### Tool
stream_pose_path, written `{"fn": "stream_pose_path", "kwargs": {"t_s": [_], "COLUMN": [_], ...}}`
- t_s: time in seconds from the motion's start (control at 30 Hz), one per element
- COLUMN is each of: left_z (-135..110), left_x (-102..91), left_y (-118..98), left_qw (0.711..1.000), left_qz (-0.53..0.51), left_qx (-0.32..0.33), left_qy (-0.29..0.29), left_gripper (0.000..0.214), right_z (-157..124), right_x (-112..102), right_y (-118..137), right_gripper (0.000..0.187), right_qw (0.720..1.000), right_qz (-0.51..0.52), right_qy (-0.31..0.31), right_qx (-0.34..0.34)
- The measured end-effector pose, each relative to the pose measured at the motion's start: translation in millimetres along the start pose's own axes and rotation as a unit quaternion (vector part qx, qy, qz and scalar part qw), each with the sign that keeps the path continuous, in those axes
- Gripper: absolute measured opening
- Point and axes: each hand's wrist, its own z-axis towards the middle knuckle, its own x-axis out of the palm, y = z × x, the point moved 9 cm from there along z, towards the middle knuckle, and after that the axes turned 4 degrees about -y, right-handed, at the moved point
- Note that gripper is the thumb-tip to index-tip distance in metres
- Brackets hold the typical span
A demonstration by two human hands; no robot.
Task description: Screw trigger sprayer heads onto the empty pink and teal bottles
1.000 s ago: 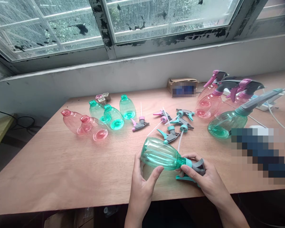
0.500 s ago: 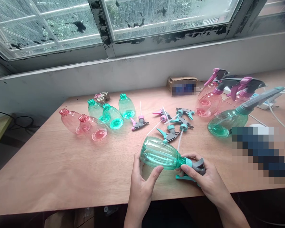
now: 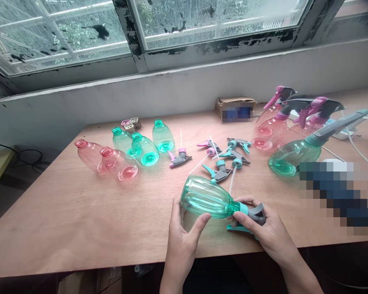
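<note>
A green spray bottle [image 3: 207, 198] lies sideways between my two hands, its base toward the left and its neck toward the right. My left hand [image 3: 184, 237] cups the bottle's body near the base, thumb in front. At the neck, my right hand [image 3: 263, 228] grips the turquoise collar of a grey spray head [image 3: 256, 214], which sits on the bottle's mouth. A turquoise trigger [image 3: 239, 228] points down beneath it. Just beyond the bottle lie several loose spray heads, among them a turquoise and grey one [image 3: 221, 173] and a pink and grey one [image 3: 180, 158].
On the left stand pink bottles [image 3: 121, 164] and green bottles [image 3: 145, 151] without heads. Pink bottles with heads [image 3: 268, 132] and a green one with a head [image 3: 294, 157] stand at the right. A cardboard box [image 3: 235, 110] sits by the wall. The wooden table [image 3: 95, 228] ends close to me.
The view has shifted very slightly. Both hands keep the same hold on the spray bottle and its head, with no clear movement.
</note>
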Motion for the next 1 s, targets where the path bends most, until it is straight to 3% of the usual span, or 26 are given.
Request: {"fn": "stream_pose_path", "kwargs": {"t_s": [1.0], "left_z": [-0.9], "left_x": [0.1], "left_y": [0.5], "left_qw": [1.000], "left_qz": [-0.010], "left_qx": [-0.006], "left_qy": [-0.026], "left_gripper": [0.049], "right_z": [-0.1], "right_x": [-1.3], "right_y": [2.2], "right_gripper": [0.035], "right_qw": [1.000], "right_qz": [0.020], "right_qy": [-0.001], "right_qx": [0.002]}}
